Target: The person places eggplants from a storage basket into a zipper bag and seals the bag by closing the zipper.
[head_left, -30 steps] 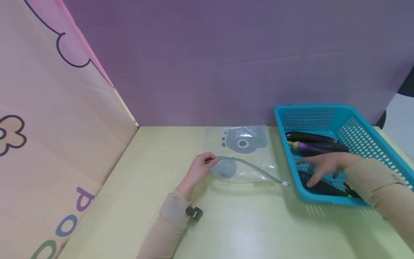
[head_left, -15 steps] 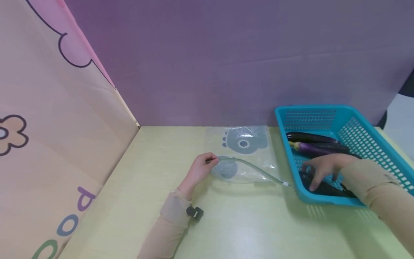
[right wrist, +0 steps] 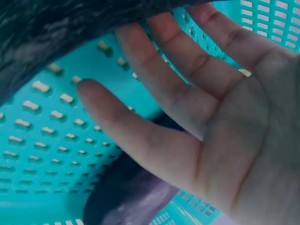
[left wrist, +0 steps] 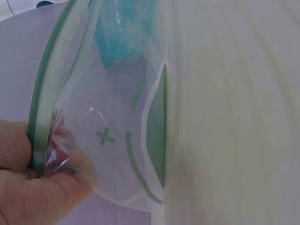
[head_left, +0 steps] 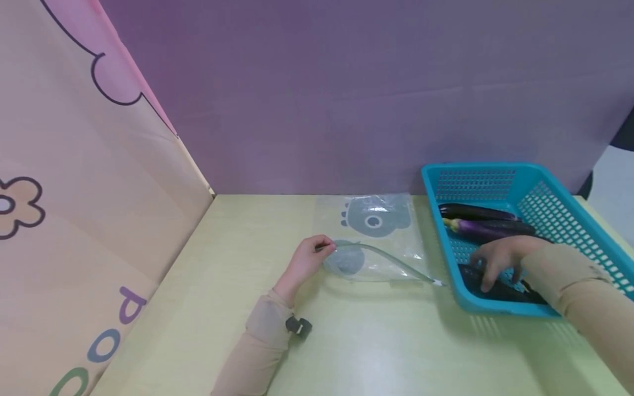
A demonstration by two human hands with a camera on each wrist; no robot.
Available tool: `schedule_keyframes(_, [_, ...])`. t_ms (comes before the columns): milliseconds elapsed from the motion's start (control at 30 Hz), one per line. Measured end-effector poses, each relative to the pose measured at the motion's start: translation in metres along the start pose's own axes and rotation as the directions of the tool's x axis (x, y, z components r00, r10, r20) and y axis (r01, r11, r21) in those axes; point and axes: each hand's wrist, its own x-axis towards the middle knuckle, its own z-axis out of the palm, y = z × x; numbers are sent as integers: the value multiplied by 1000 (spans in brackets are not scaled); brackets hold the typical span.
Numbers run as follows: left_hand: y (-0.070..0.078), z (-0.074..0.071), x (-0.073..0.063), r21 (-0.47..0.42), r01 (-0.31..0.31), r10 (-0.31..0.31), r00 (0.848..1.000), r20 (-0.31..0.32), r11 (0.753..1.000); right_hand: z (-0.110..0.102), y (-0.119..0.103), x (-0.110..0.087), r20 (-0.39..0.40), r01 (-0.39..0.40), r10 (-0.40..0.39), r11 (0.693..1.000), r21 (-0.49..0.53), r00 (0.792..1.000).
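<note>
My left hand (head_left: 309, 258) pinches one end of the green zip edge of a clear zip-lock bag (head_left: 386, 258), printed with a cartoon animal. In the left wrist view the bag (left wrist: 108, 136) stands partly lifted, with its green strip between thumb and fingers. Inside the blue basket on the right, my right hand (head_left: 502, 258) reaches down over a dark eggplant (head_left: 495, 289). From the right wrist, my fairly straight fingers (right wrist: 154, 61) show, several fingertips right at the edge of that eggplant (right wrist: 56, 37). The thumb's far side is hidden.
The perforated blue basket (head_left: 446, 275) stands at the table's right side. Two more eggplants, one dark (head_left: 477, 212) and one purple with a pale stem end (head_left: 487, 229), lie at its far side. A purple backdrop (head_left: 317, 110) rises behind the table (head_left: 346, 346).
My right hand has lowered and drawn its fingers in toward the near eggplant. The left hand keeps its pinch on the bag and has barely moved.
</note>
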Motion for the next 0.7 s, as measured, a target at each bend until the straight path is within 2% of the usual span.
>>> schedule_keyframes(200, [0, 0, 0, -13, 5, -5, 1000, 1, 1000, 0, 5, 2, 12, 34, -35, 998, 47, 999])
schedule_keyframes(700, [-1, 0, 0, -14, 0, 1, 1000, 5, 1000, -2, 11, 10, 35, 1, -5, 994, 107, 999])
